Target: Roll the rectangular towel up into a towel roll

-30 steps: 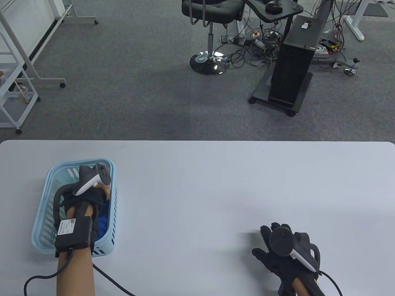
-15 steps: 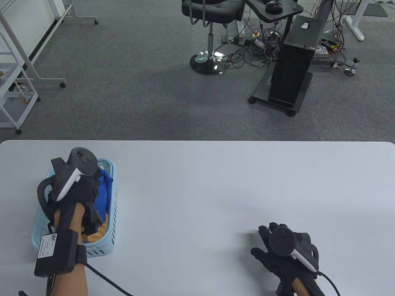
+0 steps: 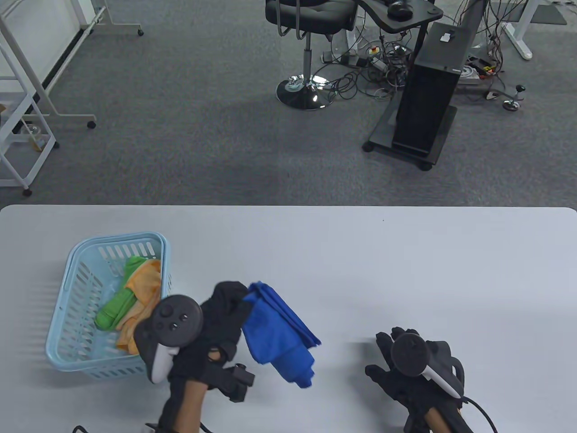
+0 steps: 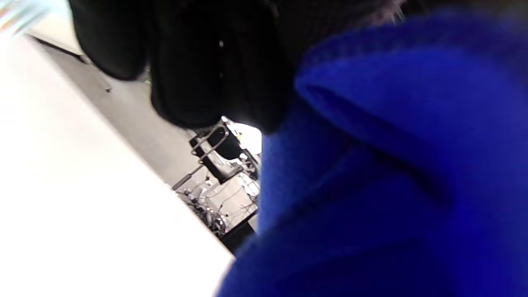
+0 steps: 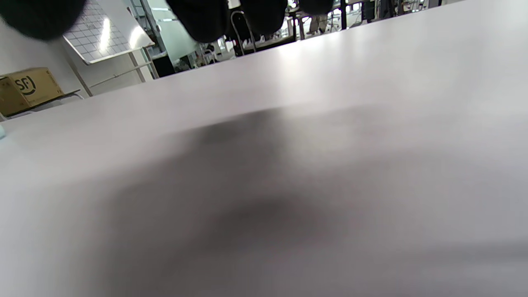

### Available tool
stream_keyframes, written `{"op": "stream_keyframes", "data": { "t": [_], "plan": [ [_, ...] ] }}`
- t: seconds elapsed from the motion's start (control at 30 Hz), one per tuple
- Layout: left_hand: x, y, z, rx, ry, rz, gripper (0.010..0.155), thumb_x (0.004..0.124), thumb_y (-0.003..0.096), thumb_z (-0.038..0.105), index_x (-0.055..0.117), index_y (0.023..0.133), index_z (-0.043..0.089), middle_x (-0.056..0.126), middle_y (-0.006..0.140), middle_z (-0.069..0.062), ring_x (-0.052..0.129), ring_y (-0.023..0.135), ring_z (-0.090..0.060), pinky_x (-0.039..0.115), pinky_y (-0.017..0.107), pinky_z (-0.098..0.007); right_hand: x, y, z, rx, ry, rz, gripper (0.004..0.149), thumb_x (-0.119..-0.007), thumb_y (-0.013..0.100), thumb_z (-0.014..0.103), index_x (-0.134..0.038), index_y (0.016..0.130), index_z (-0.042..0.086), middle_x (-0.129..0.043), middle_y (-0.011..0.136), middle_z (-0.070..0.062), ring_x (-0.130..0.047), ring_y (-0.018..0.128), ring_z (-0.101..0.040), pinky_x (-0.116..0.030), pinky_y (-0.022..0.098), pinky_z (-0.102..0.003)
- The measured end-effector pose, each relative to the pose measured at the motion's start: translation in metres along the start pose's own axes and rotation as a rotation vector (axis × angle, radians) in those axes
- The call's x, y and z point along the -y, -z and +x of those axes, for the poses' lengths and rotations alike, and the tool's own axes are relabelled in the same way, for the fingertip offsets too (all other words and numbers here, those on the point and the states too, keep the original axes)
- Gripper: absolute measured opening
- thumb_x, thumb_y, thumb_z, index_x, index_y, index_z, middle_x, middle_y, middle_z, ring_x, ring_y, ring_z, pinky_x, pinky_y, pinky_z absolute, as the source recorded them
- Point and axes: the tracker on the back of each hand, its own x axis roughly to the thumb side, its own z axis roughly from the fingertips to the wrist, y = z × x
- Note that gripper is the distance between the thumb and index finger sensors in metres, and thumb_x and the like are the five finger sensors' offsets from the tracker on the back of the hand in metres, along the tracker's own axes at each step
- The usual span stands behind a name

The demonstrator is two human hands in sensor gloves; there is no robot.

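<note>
A crumpled blue towel hangs over the white table, right of the basket, and my left hand grips its upper end. In the left wrist view the blue towel fills the right side below my curled gloved fingers. My right hand lies flat on the table at the front right, fingers spread and holding nothing. The right wrist view shows only bare table beneath the fingertips.
A light blue basket stands at the table's left with a green cloth and an orange cloth inside. Beyond the far edge are a swivel chair and a black wheeled stand.
My left hand lifted the blue towel out of the basket and carried it right, over the table. The green and orange cloths are now uncovered. The right hand stayed put.
</note>
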Motion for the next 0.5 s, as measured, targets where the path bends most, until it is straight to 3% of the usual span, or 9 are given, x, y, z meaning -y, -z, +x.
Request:
{"op": "stream_keyframes", "data": {
  "t": [0.03, 0.13, 0.2, 0.3, 0.4, 0.5],
  "plan": [
    [0.022, -0.004, -0.021, -0.073, 0.011, -0.037, 0.046, 0.083, 0.0414, 0.034, 0.080, 0.085, 0.019, 0.105, 0.053, -0.007, 0.104, 0.056, -0.029, 0.077, 0.054, -0.058, 0.000, 0.000, 0.001, 0.005, 0.002, -0.001, 0.089, -0.067, 0.031, 0.062, -0.045, 0.106, 0.018, -0.033, 0.108, -0.018, -0.031, 0.100, -0.044, -0.026, 0.067, -0.070],
    [0.060, -0.008, -0.064, -0.210, -0.021, -0.088, 0.046, 0.084, 0.0406, 0.034, 0.082, 0.083, 0.017, 0.106, 0.049, -0.007, 0.106, 0.052, -0.028, 0.079, 0.052, -0.057, -0.003, -0.001, 0.003, 0.016, 0.011, 0.014, 0.089, -0.067, 0.032, 0.062, -0.045, 0.106, 0.018, -0.033, 0.108, -0.018, -0.030, 0.100, -0.044, -0.026, 0.067, -0.070],
    [0.066, -0.006, -0.069, -0.258, -0.040, -0.155, 0.046, 0.086, 0.0407, 0.033, 0.084, 0.082, 0.013, 0.107, 0.044, -0.008, 0.108, 0.046, -0.028, 0.080, 0.050, -0.058, -0.005, 0.000, 0.005, 0.019, -0.005, 0.021, 0.089, -0.067, 0.032, 0.062, -0.045, 0.106, 0.018, -0.033, 0.108, -0.018, -0.031, 0.100, -0.044, -0.026, 0.067, -0.070],
    [0.061, -0.008, -0.064, -0.245, -0.040, -0.115, 0.046, 0.086, 0.0403, 0.034, 0.084, 0.081, 0.013, 0.109, 0.042, -0.006, 0.110, 0.046, -0.026, 0.081, 0.049, -0.056, -0.009, 0.003, 0.009, 0.024, -0.004, 0.045, 0.089, -0.068, 0.032, 0.061, -0.045, 0.106, 0.018, -0.033, 0.108, -0.018, -0.030, 0.101, -0.044, -0.025, 0.067, -0.070],
    [0.064, -0.011, -0.067, -0.250, -0.031, -0.146, 0.047, 0.084, 0.0409, 0.035, 0.083, 0.082, 0.013, 0.108, 0.044, -0.005, 0.109, 0.048, -0.026, 0.080, 0.050, -0.056, -0.015, 0.004, 0.015, 0.049, -0.008, 0.068, 0.089, -0.068, 0.032, 0.061, -0.045, 0.106, 0.019, -0.033, 0.108, -0.017, -0.031, 0.101, -0.044, -0.025, 0.067, -0.070],
    [0.070, -0.012, -0.070, -0.263, -0.147, -0.200, 0.047, 0.084, 0.0410, 0.035, 0.083, 0.082, 0.010, 0.108, 0.044, -0.006, 0.109, 0.048, -0.027, 0.080, 0.050, -0.056, -0.017, 0.001, 0.023, 0.093, 0.030, 0.079, 0.089, -0.068, 0.031, 0.061, -0.045, 0.106, 0.019, -0.033, 0.108, -0.017, -0.031, 0.101, -0.043, -0.026, 0.067, -0.070]
  ]
}}
